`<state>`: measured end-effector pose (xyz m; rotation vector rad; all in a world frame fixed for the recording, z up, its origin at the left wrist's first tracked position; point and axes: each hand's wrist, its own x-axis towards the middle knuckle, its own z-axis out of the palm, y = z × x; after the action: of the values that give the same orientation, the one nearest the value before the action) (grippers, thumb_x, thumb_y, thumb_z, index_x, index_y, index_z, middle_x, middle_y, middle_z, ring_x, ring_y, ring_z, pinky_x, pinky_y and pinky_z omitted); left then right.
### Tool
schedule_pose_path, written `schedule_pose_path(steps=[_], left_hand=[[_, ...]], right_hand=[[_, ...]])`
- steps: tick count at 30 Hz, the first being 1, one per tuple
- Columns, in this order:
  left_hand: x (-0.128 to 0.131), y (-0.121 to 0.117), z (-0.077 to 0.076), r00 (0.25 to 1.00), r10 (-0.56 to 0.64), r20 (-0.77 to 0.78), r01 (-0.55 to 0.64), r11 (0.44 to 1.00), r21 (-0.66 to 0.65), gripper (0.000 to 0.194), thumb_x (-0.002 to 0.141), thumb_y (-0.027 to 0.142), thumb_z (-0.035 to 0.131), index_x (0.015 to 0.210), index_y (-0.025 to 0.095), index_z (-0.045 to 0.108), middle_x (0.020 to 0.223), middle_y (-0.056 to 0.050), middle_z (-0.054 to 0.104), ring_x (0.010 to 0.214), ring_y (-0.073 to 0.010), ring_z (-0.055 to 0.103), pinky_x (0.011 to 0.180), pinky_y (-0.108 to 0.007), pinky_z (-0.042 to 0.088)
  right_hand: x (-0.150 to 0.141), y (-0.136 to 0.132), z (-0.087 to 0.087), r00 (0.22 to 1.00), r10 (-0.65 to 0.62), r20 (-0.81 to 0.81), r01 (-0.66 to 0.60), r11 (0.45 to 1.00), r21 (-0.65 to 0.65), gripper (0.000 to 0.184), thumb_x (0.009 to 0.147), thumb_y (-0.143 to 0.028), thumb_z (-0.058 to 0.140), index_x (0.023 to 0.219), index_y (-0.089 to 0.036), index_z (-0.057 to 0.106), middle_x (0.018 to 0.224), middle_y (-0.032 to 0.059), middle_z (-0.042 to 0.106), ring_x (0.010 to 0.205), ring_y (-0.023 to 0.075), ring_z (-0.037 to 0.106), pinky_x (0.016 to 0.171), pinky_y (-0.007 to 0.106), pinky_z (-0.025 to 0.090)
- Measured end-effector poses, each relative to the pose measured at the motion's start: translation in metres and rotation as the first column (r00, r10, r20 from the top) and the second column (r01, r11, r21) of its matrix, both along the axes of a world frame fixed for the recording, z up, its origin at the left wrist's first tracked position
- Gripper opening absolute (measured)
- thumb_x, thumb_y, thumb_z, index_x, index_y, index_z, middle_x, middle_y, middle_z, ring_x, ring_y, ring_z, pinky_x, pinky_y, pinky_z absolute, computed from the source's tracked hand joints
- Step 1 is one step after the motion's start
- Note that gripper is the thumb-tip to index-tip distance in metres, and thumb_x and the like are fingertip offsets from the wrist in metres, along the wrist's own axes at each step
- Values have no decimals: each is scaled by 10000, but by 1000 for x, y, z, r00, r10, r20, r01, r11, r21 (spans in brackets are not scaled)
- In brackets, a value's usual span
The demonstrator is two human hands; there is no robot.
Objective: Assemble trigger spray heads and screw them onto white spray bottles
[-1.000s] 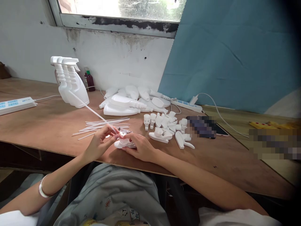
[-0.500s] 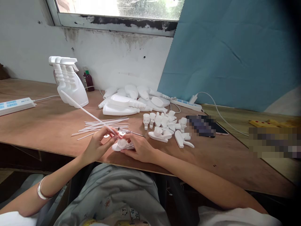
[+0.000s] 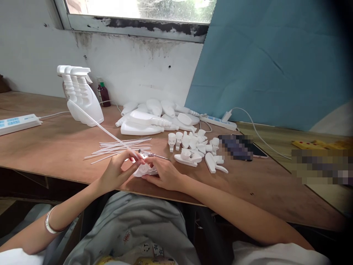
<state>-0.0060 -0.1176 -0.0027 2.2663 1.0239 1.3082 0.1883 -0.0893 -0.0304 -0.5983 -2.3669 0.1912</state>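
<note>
Between thumb and fingers, my left hand [image 3: 119, 170] pinches a long thin white tube [image 3: 100, 127] near its lower end. The tube slants up and to the left, across the view of the standing bottles. My right hand [image 3: 162, 172] is closed on a white spray-bottle trigger head [image 3: 143, 170] at the table's front edge. The tube's lower end is at the trigger head; whether it sits inside the head is hidden by my fingers. Just beyond my right hand lies a screwdriver [image 3: 154, 155]. Several more white tubes [image 3: 110, 148] lie loose behind my left hand.
Several white trigger heads [image 3: 189, 157] lie right of my hands. White bottles [image 3: 143, 129] are piled behind, and assembled spray bottles [image 3: 88, 106] stand at the left. Phones [image 3: 237, 147], power strips [image 3: 20, 123] and a dark bottle with a green cap [image 3: 104, 95] are also on the table.
My left hand has shifted slightly right with the tube, closer to the trigger head. The tube's far end has moved a little up and left. My right hand stays nearly still.
</note>
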Motion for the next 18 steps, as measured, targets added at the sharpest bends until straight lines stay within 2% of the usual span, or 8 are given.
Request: schedule_pose_path(steps=[13,18], left_hand=[[4,8,1,998,-65,-21,65,997,-31,121,846,262,493,811,156,540,766,-38,592,704,-137,551,677,-258,429],[6,14,8,993,-108,-50,110,993,39,150,856,245,474,756,150,534,715,-30,568,669,-129,524,646,-245,404]], right_hand=[[0,0,0,1000,1,12,-2,1000,6,302,814,-359,549,1035,-183,442,860,51,604,747,160,580,685,274,463],[-1,0,1,1000,7,8,-7,1000,10,321,815,-357,552,1053,-172,441,852,49,601,737,157,572,675,270,463]])
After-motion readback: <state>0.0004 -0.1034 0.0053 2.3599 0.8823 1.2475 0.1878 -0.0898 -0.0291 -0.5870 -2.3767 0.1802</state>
